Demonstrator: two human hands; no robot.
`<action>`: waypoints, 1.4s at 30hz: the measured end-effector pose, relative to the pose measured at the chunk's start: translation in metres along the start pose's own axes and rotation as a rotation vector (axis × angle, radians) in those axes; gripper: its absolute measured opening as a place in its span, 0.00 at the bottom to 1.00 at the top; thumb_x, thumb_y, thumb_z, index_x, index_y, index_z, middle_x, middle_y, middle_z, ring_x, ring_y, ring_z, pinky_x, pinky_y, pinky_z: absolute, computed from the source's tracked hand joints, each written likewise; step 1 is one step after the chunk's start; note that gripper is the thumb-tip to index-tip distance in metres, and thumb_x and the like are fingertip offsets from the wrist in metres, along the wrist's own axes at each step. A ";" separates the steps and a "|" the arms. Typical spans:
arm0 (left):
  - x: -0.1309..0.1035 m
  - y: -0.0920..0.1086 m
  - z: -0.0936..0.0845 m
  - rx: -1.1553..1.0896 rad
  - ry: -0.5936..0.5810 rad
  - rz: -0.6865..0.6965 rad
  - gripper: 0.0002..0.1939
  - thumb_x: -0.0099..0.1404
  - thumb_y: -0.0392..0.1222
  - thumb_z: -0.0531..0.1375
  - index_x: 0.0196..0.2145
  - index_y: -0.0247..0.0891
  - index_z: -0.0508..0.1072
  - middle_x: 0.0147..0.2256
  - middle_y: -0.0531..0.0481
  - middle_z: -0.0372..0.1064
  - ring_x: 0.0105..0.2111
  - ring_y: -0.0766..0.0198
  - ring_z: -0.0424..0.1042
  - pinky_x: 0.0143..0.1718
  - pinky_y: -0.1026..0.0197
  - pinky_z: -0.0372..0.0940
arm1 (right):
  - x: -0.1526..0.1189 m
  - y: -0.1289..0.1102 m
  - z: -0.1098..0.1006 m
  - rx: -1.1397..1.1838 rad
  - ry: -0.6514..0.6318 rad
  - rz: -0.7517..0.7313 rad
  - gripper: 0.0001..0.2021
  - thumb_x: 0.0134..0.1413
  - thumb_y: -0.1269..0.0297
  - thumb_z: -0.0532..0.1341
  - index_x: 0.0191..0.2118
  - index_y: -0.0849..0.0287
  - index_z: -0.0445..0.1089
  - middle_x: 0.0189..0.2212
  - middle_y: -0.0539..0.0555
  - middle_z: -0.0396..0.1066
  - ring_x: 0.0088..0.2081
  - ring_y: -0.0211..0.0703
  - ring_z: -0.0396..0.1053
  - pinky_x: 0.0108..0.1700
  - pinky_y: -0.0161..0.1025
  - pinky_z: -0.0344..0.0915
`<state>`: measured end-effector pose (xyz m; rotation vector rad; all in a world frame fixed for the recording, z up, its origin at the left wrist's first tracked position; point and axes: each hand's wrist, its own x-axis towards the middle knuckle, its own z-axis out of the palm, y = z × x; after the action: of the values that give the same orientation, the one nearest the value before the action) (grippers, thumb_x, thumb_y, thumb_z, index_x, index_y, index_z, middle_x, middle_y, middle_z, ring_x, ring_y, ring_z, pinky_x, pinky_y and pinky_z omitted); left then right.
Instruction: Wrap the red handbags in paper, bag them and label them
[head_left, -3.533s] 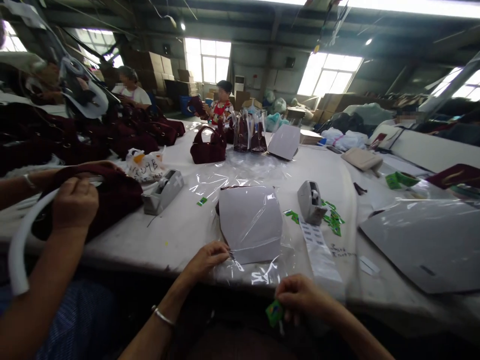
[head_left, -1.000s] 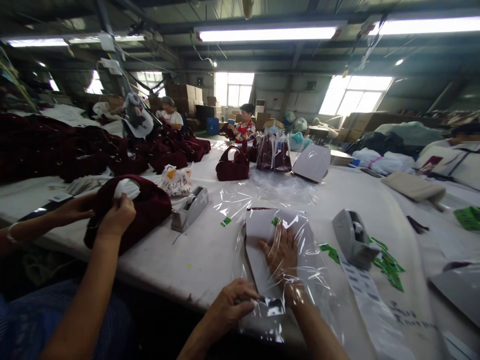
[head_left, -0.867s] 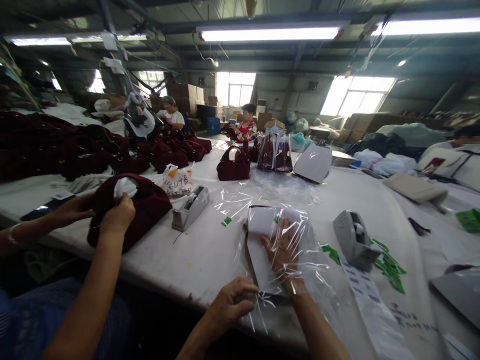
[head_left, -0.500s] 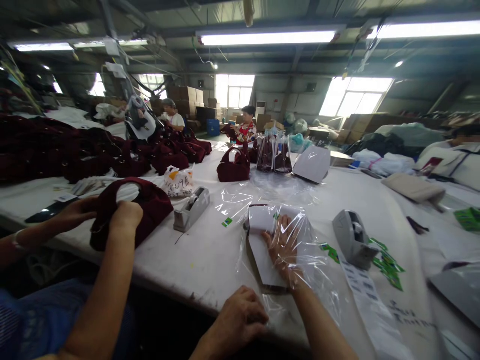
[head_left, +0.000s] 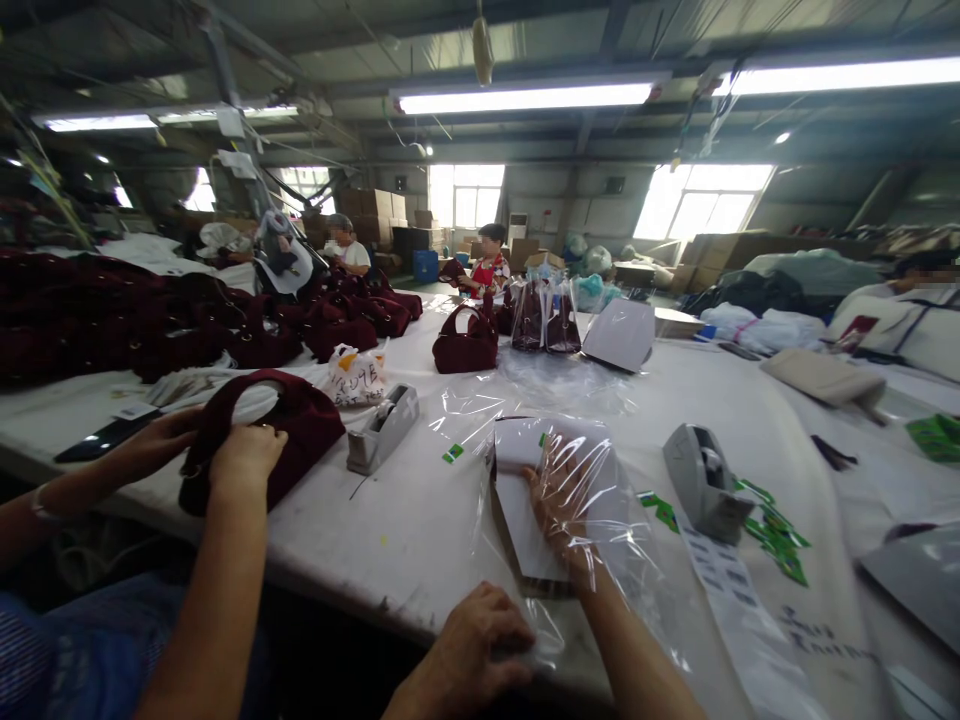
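Note:
A flat white item with a dark edge (head_left: 517,520) lies at the table's front edge, inside a clear plastic bag (head_left: 637,570). My right hand (head_left: 564,495) reaches into the bag, fingers stretched out flat on the white surface under the film. At the near edge of the bag, my left hand (head_left: 484,640) is closed, its curled fingers at the film; their tips are partly hidden. A small green packet (head_left: 543,440) shows under the plastic beside my right fingertips. To the right stands a grey tape dispenser (head_left: 705,480).
On the left, a co-worker's hands (head_left: 247,455) work on a burgundy handbag (head_left: 304,420). A second tape dispenser (head_left: 382,430) stands between us. Several green packets (head_left: 780,540) and a label strip (head_left: 724,580) lie right. Farther back are a burgundy handbag (head_left: 465,345) and wrapped bags (head_left: 546,315).
My view has tilted up slightly. My right hand stays flat inside the bag with only a slight shift, and my left hand stays at the bag's edge. The co-worker's hand has turned a little.

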<state>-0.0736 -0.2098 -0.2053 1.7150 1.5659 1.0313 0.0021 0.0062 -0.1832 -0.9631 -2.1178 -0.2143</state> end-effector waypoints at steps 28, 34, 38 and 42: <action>0.001 0.002 -0.007 -0.019 -0.065 -0.003 0.12 0.54 0.33 0.69 0.38 0.42 0.78 0.41 0.50 0.76 0.46 0.58 0.70 0.55 0.58 0.59 | -0.016 0.021 -0.012 -0.046 -0.115 -0.123 0.27 0.69 0.54 0.49 0.67 0.61 0.60 0.65 0.63 0.60 0.69 0.64 0.49 0.67 0.66 0.43; 0.000 -0.004 -0.008 0.007 -0.095 0.004 0.14 0.52 0.31 0.68 0.38 0.41 0.78 0.40 0.50 0.76 0.45 0.57 0.70 0.54 0.58 0.61 | 0.017 0.019 -0.015 -0.003 -0.111 -0.116 0.27 0.70 0.55 0.48 0.68 0.63 0.56 0.67 0.66 0.55 0.70 0.62 0.44 0.68 0.65 0.39; 0.015 0.024 -0.034 0.029 -0.159 -0.059 0.11 0.57 0.35 0.66 0.39 0.43 0.79 0.39 0.51 0.77 0.42 0.59 0.74 0.47 0.62 0.66 | 0.015 0.021 -0.015 0.006 -0.078 -0.129 0.27 0.69 0.55 0.50 0.68 0.61 0.57 0.65 0.65 0.59 0.69 0.62 0.47 0.67 0.65 0.44; 0.079 0.067 -0.077 0.167 0.119 0.046 0.09 0.69 0.42 0.58 0.41 0.42 0.78 0.40 0.48 0.76 0.41 0.59 0.75 0.46 0.61 0.68 | 0.013 0.024 -0.010 0.008 -0.073 -0.122 0.28 0.69 0.52 0.49 0.67 0.62 0.58 0.66 0.64 0.59 0.69 0.62 0.48 0.66 0.65 0.47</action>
<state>-0.1026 -0.1460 -0.0970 1.8382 1.7376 1.0690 0.0199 0.0256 -0.1710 -0.8495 -2.2449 -0.2350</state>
